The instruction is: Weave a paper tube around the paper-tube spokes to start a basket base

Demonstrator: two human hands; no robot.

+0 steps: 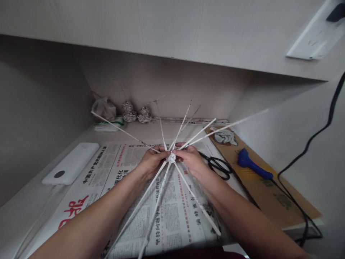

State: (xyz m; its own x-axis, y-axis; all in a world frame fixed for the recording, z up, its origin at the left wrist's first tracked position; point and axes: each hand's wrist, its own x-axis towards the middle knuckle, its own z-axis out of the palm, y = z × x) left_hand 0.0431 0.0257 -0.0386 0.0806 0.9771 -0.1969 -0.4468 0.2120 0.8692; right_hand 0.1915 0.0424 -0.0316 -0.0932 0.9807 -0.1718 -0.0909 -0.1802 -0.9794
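Between my hands is a small woven paper centre with several long rolled-paper sticks fanning out from it in all directions. My left hand is closed on its left side, with the thumb on the woven part and the fingers underneath. From the right, my right hand pinches the same piece, thumb near the middle. The fingertips of both hands are partly hidden behind the weave. A printed newspaper lies below the hands.
Black scissors lie right of my right hand. Beyond them, a blue glue gun with a black cord rests on cardboard. A white power bank is at left. Gourd-shaped woven pieces and paper sticks line the back wall.
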